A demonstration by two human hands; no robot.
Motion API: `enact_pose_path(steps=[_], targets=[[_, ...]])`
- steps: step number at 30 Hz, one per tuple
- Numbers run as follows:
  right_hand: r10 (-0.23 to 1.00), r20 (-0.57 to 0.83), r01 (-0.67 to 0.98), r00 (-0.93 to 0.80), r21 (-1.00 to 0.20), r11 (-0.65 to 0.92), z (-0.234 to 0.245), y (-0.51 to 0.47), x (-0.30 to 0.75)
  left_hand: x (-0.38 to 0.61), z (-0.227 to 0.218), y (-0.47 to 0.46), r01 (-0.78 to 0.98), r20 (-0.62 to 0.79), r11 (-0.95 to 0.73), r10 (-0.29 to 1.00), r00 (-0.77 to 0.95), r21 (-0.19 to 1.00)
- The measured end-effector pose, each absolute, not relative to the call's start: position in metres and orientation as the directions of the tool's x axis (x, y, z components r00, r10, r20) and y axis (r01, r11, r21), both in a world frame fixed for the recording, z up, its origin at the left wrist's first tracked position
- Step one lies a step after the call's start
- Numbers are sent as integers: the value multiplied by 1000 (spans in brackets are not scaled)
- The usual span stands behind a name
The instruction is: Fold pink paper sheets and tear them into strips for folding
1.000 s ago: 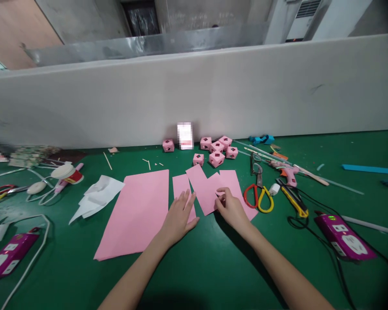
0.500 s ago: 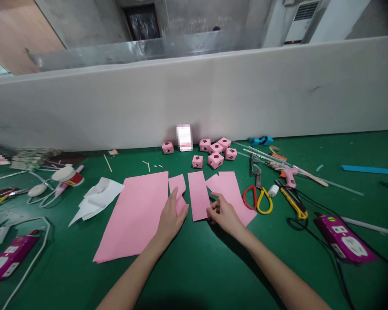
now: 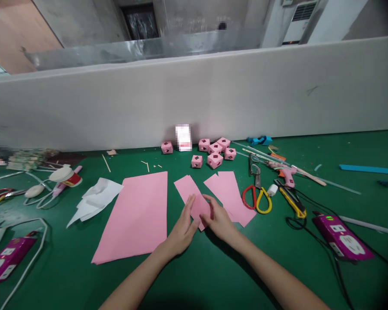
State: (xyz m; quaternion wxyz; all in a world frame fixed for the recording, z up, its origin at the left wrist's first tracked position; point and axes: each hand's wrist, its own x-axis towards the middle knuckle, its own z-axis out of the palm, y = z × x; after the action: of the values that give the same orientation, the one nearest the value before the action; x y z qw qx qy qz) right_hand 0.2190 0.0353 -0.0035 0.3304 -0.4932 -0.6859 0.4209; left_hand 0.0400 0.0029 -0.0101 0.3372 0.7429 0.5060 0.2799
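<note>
Both my hands meet over a small stack of pink paper strips [image 3: 191, 193] on the green table [image 3: 213, 267]. My left hand [image 3: 183, 228] lies with its fingers stretched out along the strips' left edge. My right hand [image 3: 217, 218] rests on their near right corner, fingers curled down on the paper. A large pink sheet [image 3: 137, 215] lies flat to the left. More pink strips [image 3: 229, 193] lie to the right, apart from the stack.
Several small pink paper cubes [image 3: 213, 153] sit by the white wall. Red and yellow scissors [image 3: 257, 198], a glue gun [image 3: 286, 172], a yellow knife [image 3: 292, 200] and a purple power strip [image 3: 342, 237] lie right. Crumpled white paper [image 3: 95, 198], a cup [image 3: 66, 175] and another power strip [image 3: 8, 258] lie left.
The two separate strips have been brought together into one tilted stack. My left hand moved right and my right hand moved left, meeting over it.
</note>
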Motion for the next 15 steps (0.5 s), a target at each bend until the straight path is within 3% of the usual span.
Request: enact_pose_path(steps=[4,8,11,15], targets=[[932,198,601,-304,-719,349,4,36,229,35,-11,11,617,196,-256,967,165,744],[957,123,778,-261,-560,284,15,41,241,28,-11,21,663,236,-223,969,72,714],[959,100,782,-264,-560,274,19,47,246,27,-10,22,704,248,-256,962,117,662],[968,224,800,-115,-557,224,12,57,254,31,-12,19,741,274,-407,913,303,534]])
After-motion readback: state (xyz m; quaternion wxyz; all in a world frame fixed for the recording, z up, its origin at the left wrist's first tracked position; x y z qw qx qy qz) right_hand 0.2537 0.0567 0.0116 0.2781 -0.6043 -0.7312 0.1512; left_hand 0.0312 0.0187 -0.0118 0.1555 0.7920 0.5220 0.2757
